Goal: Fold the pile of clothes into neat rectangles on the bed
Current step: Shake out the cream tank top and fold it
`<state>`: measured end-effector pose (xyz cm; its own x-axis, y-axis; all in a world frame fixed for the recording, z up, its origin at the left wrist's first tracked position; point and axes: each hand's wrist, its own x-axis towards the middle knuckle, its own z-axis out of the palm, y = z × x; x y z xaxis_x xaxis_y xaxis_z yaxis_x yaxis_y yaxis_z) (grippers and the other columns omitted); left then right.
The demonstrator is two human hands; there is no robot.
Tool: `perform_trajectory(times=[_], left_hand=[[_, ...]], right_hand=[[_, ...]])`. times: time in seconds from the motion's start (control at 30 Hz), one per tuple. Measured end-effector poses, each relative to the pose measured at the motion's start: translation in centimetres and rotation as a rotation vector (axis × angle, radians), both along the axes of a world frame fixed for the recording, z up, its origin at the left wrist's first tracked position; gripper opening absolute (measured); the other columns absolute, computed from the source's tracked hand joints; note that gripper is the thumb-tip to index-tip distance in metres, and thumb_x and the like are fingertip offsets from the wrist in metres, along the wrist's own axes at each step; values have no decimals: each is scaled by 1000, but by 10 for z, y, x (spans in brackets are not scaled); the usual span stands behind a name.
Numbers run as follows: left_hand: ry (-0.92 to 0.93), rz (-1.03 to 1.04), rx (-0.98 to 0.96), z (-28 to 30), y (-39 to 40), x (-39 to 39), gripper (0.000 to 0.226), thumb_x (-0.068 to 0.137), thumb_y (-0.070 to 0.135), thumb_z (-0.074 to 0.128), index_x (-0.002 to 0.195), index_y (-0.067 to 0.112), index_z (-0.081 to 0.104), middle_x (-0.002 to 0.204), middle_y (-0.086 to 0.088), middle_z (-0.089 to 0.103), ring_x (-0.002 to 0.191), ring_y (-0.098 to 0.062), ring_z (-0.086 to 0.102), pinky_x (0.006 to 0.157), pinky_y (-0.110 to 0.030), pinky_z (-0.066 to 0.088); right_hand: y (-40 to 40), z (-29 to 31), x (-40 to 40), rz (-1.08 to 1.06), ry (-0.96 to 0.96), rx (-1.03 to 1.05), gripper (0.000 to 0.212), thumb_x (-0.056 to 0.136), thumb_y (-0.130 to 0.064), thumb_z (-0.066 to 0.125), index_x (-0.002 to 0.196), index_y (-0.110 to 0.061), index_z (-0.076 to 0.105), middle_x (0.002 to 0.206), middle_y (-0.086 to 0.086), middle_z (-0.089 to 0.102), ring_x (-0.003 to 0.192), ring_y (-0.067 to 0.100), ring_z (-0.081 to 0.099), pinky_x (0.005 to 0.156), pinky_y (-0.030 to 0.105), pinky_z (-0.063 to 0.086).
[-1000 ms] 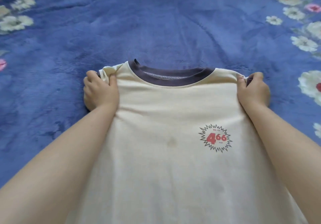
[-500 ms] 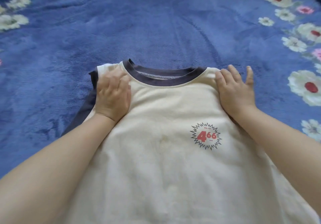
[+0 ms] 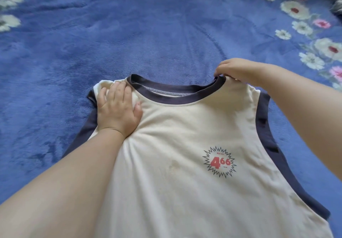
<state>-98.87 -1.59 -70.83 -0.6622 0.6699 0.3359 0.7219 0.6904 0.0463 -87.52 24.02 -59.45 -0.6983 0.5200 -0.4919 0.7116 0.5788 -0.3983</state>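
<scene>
Blue plush blanket (image 3: 157,34) covers the bed, and on it a cream shirt (image 3: 185,191) with dark navy trim lies face up, its hem toward the camera and running out of the bottom edge. Nearest on the shirt, right of its middle, sits a spiky starburst print (image 3: 219,161) with red "466". Past that, the left hand (image 3: 118,108) lies flat on the shirt's left shoulder, fingers straight and together, pressing the cloth down just beside the collar (image 3: 175,94); wrinkles fan out from under the wrist. Farther on, at the collar's right end, the right hand (image 3: 238,71) pinches the navy rib between curled fingertips and lifts it slightly. Navy armhole bands show along both sides of the shirt. Beyond the shirt the blanket is plain blue, with white and pink printed flowers (image 3: 294,10) at its far right and far left corners
</scene>
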Motion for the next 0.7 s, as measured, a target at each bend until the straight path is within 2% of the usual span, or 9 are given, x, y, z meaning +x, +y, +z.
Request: perform_trajectory(times=[0.07, 0.13, 0.27, 0.4, 0.53, 0.6, 0.7], left_hand=[[-15, 8, 5, -2, 1, -1, 56, 80, 35, 34, 106, -7, 60, 116, -23, 60, 110, -39, 57, 98, -45, 20], [-29, 12, 15, -2, 3, -2, 55, 79, 34, 34, 106, -6, 60, 117, -23, 59, 110, -38, 56, 98, -46, 22], [-6, 24, 39, -6, 2, -5, 52, 79, 32, 34, 107, -4, 58, 119, -22, 58, 112, -35, 53, 99, -46, 22], [22, 26, 59, -9, 4, -8, 49, 78, 30, 35, 106, -3, 57, 118, -22, 57, 114, -30, 42, 99, -43, 19], [23, 30, 61, -9, 5, -9, 48, 78, 29, 34, 104, -3, 56, 116, -23, 58, 113, -27, 35, 98, -42, 17], [18, 36, 53, -8, 5, -9, 47, 78, 29, 34, 103, -3, 56, 115, -23, 59, 112, -27, 36, 98, -42, 18], [4, 40, 44, -7, 6, -12, 47, 78, 29, 34, 103, -4, 57, 115, -23, 59, 111, -27, 36, 98, -43, 18]], right_hand=[[6, 5, 1, -4, 8, -103, 11, 86, -14, 52, 84, -12, 62, 66, 2, 46, 60, 15, 38, 54, 24, 31], [7, 10, 3, 34, -8, -140, 19, 83, -3, 52, 75, -16, 64, 58, 0, 50, 53, 11, 43, 51, 20, 34], [9, 9, 6, 76, 15, 2, 25, 82, -4, 51, 69, -19, 67, 70, 7, 57, 67, 18, 48, 64, 26, 40], [7, 2, 11, -26, 97, -32, 19, 85, -9, 49, 91, 2, 63, 71, 7, 44, 65, 19, 37, 56, 26, 28], [6, -4, 15, 37, 147, 78, 10, 82, -4, 52, 87, -6, 61, 70, 2, 50, 74, 19, 43, 56, 23, 33], [4, -13, 14, 27, 225, 160, 18, 80, 0, 47, 90, -7, 60, 67, -1, 47, 75, 20, 42, 59, 27, 33], [-6, -41, 14, 120, 149, 426, 29, 82, -1, 42, 107, -8, 56, 95, 7, 53, 94, 27, 47, 74, 32, 30]])
